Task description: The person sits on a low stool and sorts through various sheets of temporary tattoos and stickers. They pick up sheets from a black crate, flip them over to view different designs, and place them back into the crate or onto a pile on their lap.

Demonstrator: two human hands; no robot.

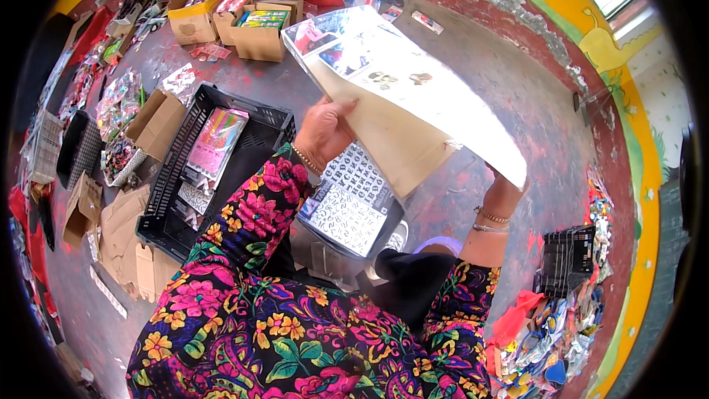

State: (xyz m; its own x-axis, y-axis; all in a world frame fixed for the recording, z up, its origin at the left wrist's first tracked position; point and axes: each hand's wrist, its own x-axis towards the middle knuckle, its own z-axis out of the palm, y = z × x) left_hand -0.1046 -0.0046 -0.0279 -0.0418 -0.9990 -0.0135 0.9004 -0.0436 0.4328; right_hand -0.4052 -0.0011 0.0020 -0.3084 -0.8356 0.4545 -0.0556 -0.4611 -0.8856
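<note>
A large glossy white sheet (436,89) with printed pictures at its far left end is held up before me, glare washing out much of it. Under it hangs a beige sheet or backing (391,148); whether they are joined I cannot tell. My left hand (323,133) is closed on the left edge, thumb on the beige side. Gripping the near right end is my right hand (505,198), its fingers mostly hidden behind the sheet. Below, sheets of black printed letters (346,216) lie in a clear plastic tub (325,262) near my knees.
A black plastic crate (159,203) with packaged colourful sheets stands at my left. Cardboard boxes (260,46) of packed goods line the far wall. Flattened cardboard (122,244) and heaps of packets lie left. At right sit a small black basket (565,262) and a mixed pile (554,340).
</note>
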